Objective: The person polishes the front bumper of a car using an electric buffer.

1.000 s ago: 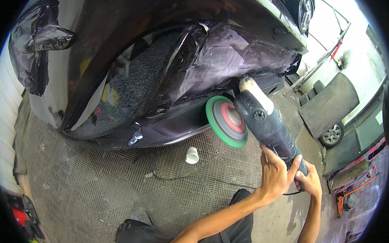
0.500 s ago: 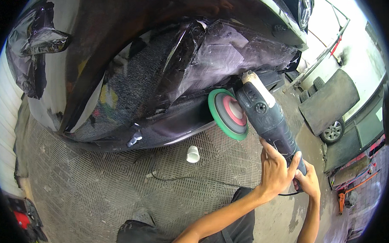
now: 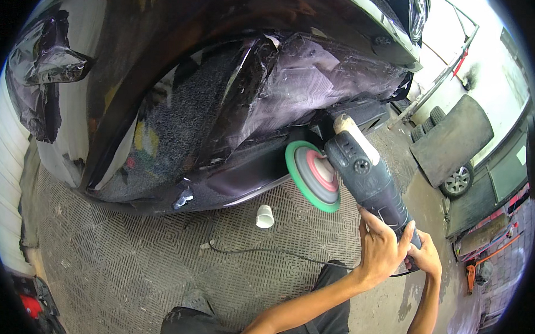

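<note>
Both of my hands grip a dark polishing machine (image 3: 371,178) with a whitish front section and a round green-rimmed pad (image 3: 308,182). My left hand (image 3: 379,245) wraps the rear of its body, thumb up along the handle. Around the end of the handle, beside it, closes my right hand (image 3: 425,254). The pad tilts toward the lower edge of a dark car bumper (image 3: 238,183); I cannot tell whether they touch. Masking film (image 3: 303,86), crumpled and shiny, covers the lamp area above.
On the grid mat (image 3: 135,254) lies a white cup (image 3: 264,216) below the bumper. A black cord (image 3: 264,251) runs across the mat toward my hands. To the right stand a dark panel (image 3: 455,140), a wheel (image 3: 458,181) and an orange-handled tool (image 3: 471,274).
The polishing machine has dropped a little lower in the picture, its pad now further down from the masked area. Both hands keep their hold.
</note>
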Action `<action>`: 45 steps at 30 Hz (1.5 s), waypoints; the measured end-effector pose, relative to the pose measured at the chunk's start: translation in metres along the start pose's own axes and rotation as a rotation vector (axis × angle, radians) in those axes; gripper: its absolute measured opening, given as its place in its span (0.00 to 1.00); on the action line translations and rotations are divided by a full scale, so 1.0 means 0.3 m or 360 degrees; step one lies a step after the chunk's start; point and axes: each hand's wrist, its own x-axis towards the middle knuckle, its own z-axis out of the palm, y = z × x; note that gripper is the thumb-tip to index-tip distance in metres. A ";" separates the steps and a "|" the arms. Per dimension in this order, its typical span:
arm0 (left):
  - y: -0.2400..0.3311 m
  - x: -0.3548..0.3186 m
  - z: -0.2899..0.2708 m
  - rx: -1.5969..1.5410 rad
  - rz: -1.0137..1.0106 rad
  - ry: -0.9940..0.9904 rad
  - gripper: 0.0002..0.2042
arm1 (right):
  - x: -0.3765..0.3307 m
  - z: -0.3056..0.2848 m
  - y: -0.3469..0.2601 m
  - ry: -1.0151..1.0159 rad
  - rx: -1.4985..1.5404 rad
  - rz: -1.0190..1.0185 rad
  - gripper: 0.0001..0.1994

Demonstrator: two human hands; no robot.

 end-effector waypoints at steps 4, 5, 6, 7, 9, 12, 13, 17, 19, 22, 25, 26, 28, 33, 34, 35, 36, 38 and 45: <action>0.002 0.030 -0.012 -0.0099 0.0013 -0.0025 0.58 | 0.000 0.001 -0.004 0.0082 -0.0066 -0.0005 0.28; 0.004 0.051 -0.023 -0.0147 0.0024 -0.0032 0.57 | 0.001 0.019 -0.010 0.0111 -0.0057 0.0008 0.27; 0.006 0.061 -0.034 -0.0187 -0.0001 -0.0058 0.57 | 0.001 0.041 -0.017 0.0140 -0.0048 0.0022 0.26; 0.006 0.060 -0.037 -0.0190 -0.0008 -0.0050 0.57 | 0.006 0.057 -0.032 0.0165 -0.0051 0.0026 0.26; 0.003 0.039 -0.039 -0.0196 -0.0022 -0.0032 0.57 | -0.012 0.060 -0.034 0.0142 -0.0066 0.0043 0.27; 0.016 -0.008 -0.041 -0.0138 -0.0013 -0.0022 0.57 | -0.037 0.037 -0.007 0.0071 -0.0047 0.0056 0.26; 0.020 -0.016 -0.047 -0.0120 -0.0017 -0.0040 0.57 | -0.038 0.040 -0.005 0.0085 -0.0054 0.0067 0.26; 0.011 0.033 -0.057 -0.0087 -0.0007 -0.0041 0.57 | -0.032 0.086 -0.024 0.0186 -0.0071 0.0085 0.24; 0.013 0.042 -0.065 -0.0116 -0.0025 -0.0070 0.57 | -0.032 0.096 -0.028 0.0214 -0.0079 0.0097 0.24; 0.013 0.012 -0.056 -0.0125 0.0004 0.0002 0.57 | -0.034 0.086 -0.023 0.0179 -0.0082 0.0108 0.24; 0.012 -0.009 -0.030 -0.0177 0.0004 0.0058 0.58 | -0.037 0.054 -0.021 0.0160 -0.0120 0.0053 0.23; 0.004 -0.001 -0.027 -0.0165 -0.0003 0.0030 0.59 | -0.037 0.046 -0.032 0.0177 -0.0181 0.0034 0.23; -0.002 0.028 -0.030 -0.0183 0.0009 -0.0006 0.59 | -0.028 0.053 -0.069 0.0236 -0.0277 -0.0002 0.23; 0.011 0.031 -0.036 -0.0300 -0.0020 -0.0011 0.56 | -0.043 0.058 -0.082 0.0258 -0.0228 0.0011 0.24; 0.023 0.006 -0.029 -0.0325 -0.0056 -0.0012 0.56 | -0.051 0.045 -0.074 0.0252 -0.0239 0.0000 0.24; 0.028 -0.009 -0.023 -0.0350 -0.0092 -0.0013 0.56 | -0.055 0.031 -0.073 0.0252 -0.0294 -0.0018 0.24; 0.022 -0.011 -0.018 -0.0399 -0.0077 -0.0018 0.57 | -0.058 0.017 -0.073 0.0254 -0.0348 -0.0035 0.24; 0.022 0.007 -0.027 -0.0338 0.0015 -0.0002 0.57 | -0.065 0.023 -0.084 0.0309 -0.0447 -0.0084 0.24; 0.027 0.007 -0.056 -0.0710 -0.0111 -0.0078 0.57 | -0.086 0.068 -0.150 0.0363 -0.0499 -0.0019 0.24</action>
